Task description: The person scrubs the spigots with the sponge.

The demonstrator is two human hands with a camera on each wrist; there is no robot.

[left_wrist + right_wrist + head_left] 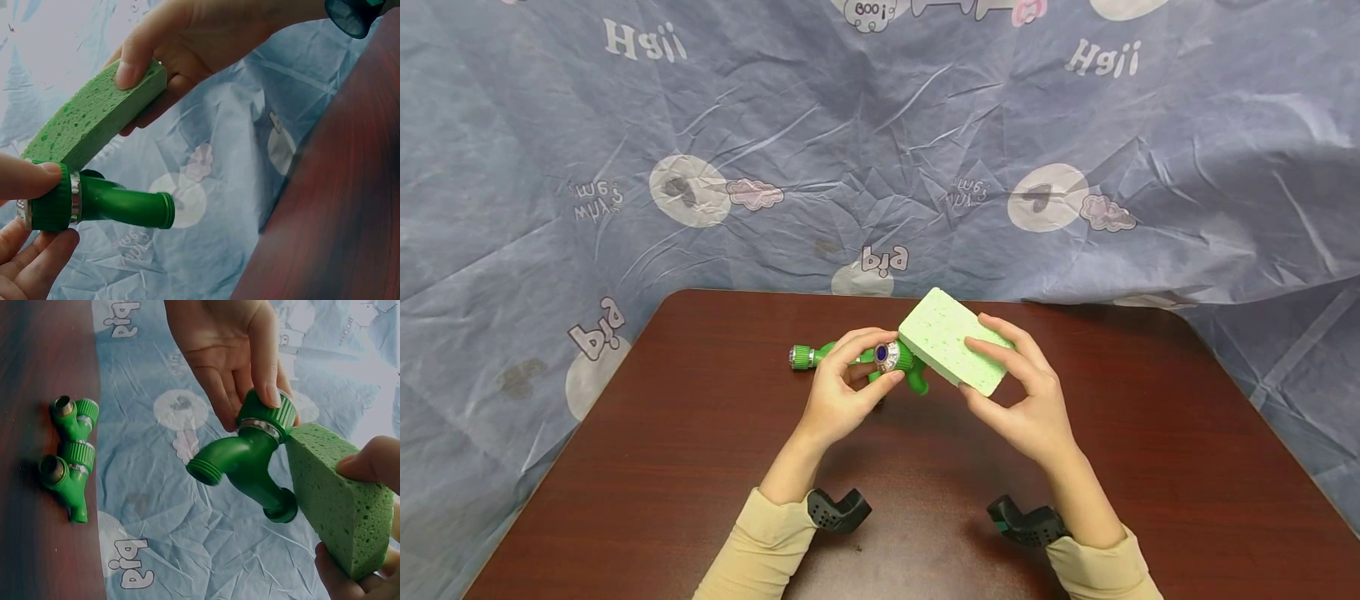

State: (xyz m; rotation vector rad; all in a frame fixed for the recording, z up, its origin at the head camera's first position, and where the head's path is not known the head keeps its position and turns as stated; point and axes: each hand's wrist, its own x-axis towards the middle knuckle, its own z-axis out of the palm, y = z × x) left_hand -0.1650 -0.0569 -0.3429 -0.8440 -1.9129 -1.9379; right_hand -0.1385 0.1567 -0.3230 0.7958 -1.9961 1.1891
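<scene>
A green tap (240, 459) with a ribbed knob and silver ring is held above the table. My left hand (842, 379) pinches its knob between thumb and fingers; in the head view the knob's jewelled end faces the camera. My right hand (1033, 408) grips a light green sponge (951, 337) by its edges, thumb on one side and fingers on the other. In the right wrist view the sponge's corner seems to touch the tap beside the knob. The tap's curved spout (140, 206) points away from the left hand in the left wrist view.
Two more green taps (76, 478) lie side by side on the dark red-brown table (700, 467), near its far edge, partly hidden behind the left hand in the head view. A printed blue-grey cloth (820, 167) hangs behind the table. Black cameras (838, 511) sit on both wrists.
</scene>
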